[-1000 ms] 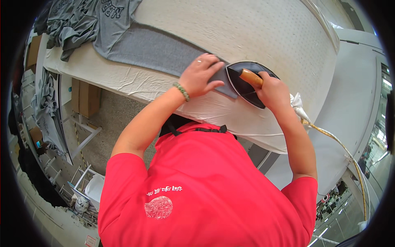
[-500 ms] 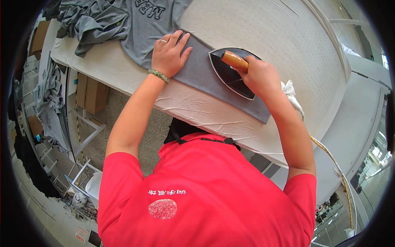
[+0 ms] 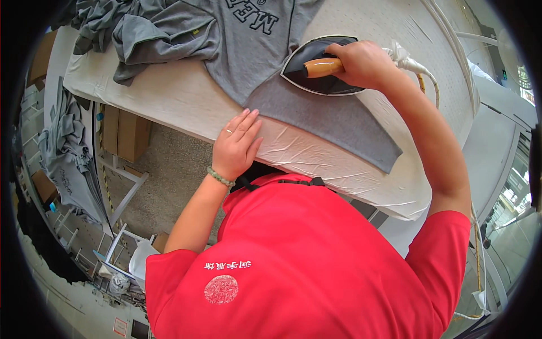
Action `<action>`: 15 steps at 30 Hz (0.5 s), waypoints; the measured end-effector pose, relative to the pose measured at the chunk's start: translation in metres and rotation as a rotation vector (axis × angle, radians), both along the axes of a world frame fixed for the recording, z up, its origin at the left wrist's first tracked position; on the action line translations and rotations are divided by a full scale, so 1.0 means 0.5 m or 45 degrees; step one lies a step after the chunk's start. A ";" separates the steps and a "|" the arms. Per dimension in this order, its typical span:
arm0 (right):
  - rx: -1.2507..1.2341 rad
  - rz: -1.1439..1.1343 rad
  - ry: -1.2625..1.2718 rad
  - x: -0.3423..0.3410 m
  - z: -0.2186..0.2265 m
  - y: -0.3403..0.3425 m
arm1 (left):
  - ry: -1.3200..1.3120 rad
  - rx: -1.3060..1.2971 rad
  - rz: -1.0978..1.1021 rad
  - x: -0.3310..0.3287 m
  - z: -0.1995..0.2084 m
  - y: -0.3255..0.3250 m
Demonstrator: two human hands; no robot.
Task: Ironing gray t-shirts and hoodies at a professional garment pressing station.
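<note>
A grey sweatshirt [image 3: 243, 53] with dark lettering lies on the padded ironing table [image 3: 186, 93]. One of its sleeves [image 3: 333, 127] stretches out flat toward the right, along the near side. My right hand [image 3: 364, 63] is wrapped round the wooden handle of an iron [image 3: 333, 85]. The iron has a dark top and a pale rim, and it lies over the far edge of the sleeve. My left hand [image 3: 234, 144] is open at the table's near edge, its fingers extended and their tips by the sleeve's near edge.
More crumpled grey cloth [image 3: 161, 39] is heaped at the far left of the table. A cord [image 3: 426, 76] with white wrapping trails right from the iron. Grey garments [image 3: 70, 158] hang at the left, near a cardboard box [image 3: 132, 135]. A pale cabinet [image 3: 499, 138] stands at the right.
The iron has turned and moved to the sleeve's far edge. My left hand has come off the cloth's middle, back to the near edge. The sweatshirt lies farther right.
</note>
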State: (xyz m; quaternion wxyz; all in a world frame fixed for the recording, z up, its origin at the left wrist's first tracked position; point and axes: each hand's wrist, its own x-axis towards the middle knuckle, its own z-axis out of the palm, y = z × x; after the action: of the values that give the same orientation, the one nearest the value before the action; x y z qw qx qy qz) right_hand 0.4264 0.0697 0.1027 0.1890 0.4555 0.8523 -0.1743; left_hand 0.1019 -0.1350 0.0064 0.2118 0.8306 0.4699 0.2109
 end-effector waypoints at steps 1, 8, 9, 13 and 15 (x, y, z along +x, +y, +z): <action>-0.004 -0.045 0.014 -0.013 0.002 -0.006 | -0.118 -0.025 0.102 -0.012 0.000 0.006; -0.225 -0.275 0.248 -0.168 -0.008 -0.158 | -1.418 -0.652 1.385 -0.131 -0.023 0.185; -0.261 -0.246 0.262 -0.180 -0.004 -0.186 | -1.453 -0.664 1.379 -0.157 -0.023 0.214; -0.317 -0.642 0.226 -0.110 0.028 -0.294 | -1.666 -0.938 1.335 -0.245 -0.029 0.306; -0.214 -1.050 0.181 0.001 0.034 -0.348 | -1.773 -1.114 1.285 -0.282 -0.035 0.344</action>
State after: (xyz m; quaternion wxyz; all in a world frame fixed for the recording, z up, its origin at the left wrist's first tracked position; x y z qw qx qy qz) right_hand 0.4269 -0.1042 0.1196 0.0808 0.7281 0.5924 -0.3351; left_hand -0.0392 0.0368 -0.0112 0.6183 0.0669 0.5777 0.5287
